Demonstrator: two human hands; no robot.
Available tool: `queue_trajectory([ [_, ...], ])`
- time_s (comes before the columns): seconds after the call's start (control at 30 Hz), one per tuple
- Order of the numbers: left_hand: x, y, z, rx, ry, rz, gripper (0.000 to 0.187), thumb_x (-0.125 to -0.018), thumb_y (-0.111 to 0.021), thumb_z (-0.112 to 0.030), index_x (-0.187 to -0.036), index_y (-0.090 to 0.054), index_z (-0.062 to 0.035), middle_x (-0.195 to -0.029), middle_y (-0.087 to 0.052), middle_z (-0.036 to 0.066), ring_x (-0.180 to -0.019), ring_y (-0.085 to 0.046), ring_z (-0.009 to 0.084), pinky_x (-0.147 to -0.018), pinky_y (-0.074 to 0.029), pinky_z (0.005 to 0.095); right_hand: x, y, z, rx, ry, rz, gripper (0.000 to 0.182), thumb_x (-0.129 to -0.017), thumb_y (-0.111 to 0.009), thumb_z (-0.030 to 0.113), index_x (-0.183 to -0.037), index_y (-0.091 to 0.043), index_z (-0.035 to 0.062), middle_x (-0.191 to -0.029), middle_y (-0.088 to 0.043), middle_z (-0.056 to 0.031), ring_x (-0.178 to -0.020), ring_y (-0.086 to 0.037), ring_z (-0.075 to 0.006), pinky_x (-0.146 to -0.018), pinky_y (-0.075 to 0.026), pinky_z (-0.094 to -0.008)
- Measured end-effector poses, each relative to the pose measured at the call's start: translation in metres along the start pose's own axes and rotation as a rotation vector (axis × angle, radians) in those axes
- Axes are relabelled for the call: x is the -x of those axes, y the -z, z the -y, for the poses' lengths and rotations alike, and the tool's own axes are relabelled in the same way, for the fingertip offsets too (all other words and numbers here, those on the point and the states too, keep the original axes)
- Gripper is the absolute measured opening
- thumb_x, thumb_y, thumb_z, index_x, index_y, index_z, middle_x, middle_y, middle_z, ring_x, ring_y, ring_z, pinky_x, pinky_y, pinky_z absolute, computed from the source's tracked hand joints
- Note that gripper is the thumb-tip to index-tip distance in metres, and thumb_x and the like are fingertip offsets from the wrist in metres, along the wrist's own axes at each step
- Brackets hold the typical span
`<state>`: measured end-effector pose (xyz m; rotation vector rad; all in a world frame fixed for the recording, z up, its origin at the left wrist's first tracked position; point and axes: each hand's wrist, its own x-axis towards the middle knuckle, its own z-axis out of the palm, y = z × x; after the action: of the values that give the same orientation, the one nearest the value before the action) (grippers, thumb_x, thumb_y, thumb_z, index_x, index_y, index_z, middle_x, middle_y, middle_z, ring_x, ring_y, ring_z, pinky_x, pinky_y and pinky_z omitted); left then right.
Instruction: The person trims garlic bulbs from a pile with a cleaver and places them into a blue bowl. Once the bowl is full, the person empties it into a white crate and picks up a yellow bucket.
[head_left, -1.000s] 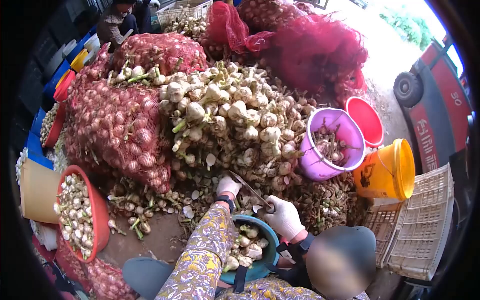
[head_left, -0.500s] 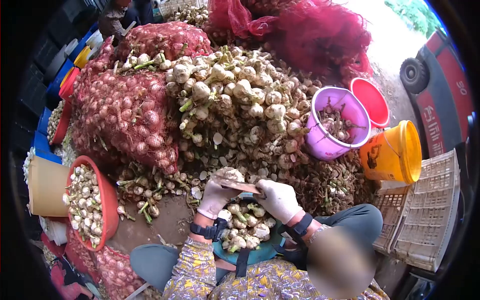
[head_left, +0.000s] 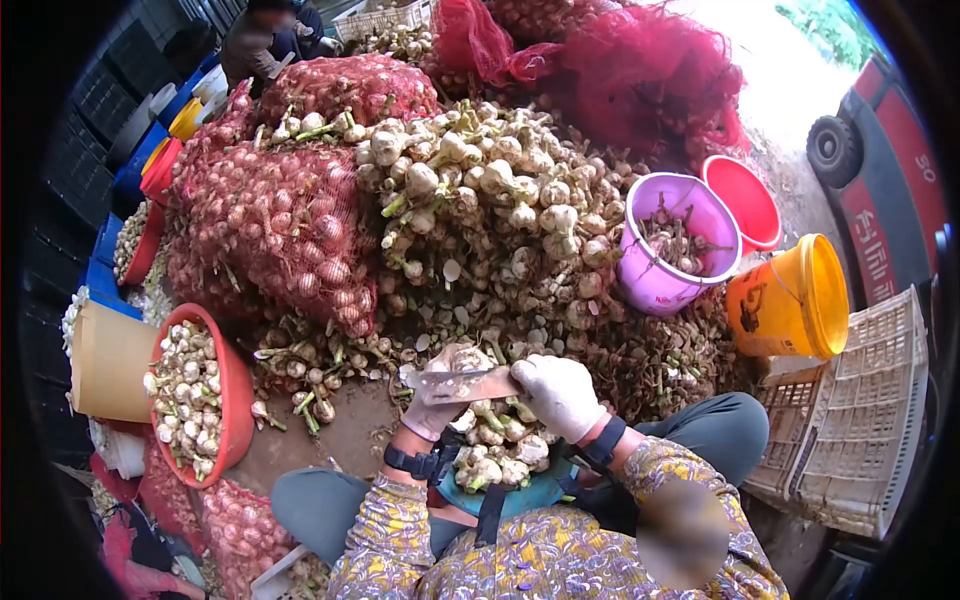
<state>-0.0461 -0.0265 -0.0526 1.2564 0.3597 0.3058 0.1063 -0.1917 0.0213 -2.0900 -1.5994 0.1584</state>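
My gloved right hand (head_left: 562, 397) is closed round the handle end of a knife (head_left: 480, 385). Its broad flat blade points left, lying across the front of my left hand (head_left: 432, 412). That hand, also in a whitish glove, is closed round a garlic bulb (head_left: 466, 358), mostly covered by fingers and blade. Below both hands, a teal basin (head_left: 535, 497) in my lap holds several trimmed garlic bulbs (head_left: 500, 450) with short green stems.
A large garlic heap (head_left: 520, 200) rises ahead, beside a full red mesh sack (head_left: 270, 225). An orange-red basin (head_left: 235, 420) of bulbs stands left. To the right are a purple bucket (head_left: 640, 270), a yellow bucket (head_left: 775, 310) and a white crate (head_left: 850, 430). Another person (head_left: 255, 45) sits far left.
The knife blade has turned and now shows more of its flat side in front of my left hand. The whole view has shifted slightly, with most things further right.
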Motion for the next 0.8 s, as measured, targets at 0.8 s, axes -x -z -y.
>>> queue_trajectory([
  [0.8,-0.114,0.009,0.051,-0.756,0.834,0.087,0.061,-0.076,-0.072,-0.052,-0.099,-0.069,0.0050,-0.092,-0.072,0.019,-0.071,-0.069,0.0307,-0.067,-0.055,0.0376,-0.010,0.017,-0.037,-0.327,-0.462,-0.006,0.015,-0.075,-0.070,0.016,-0.085,-0.063,0.0081,-0.077,-0.065,-0.0179,-0.076,-0.064,-0.0395,-0.067,-0.051,-0.0464],
])
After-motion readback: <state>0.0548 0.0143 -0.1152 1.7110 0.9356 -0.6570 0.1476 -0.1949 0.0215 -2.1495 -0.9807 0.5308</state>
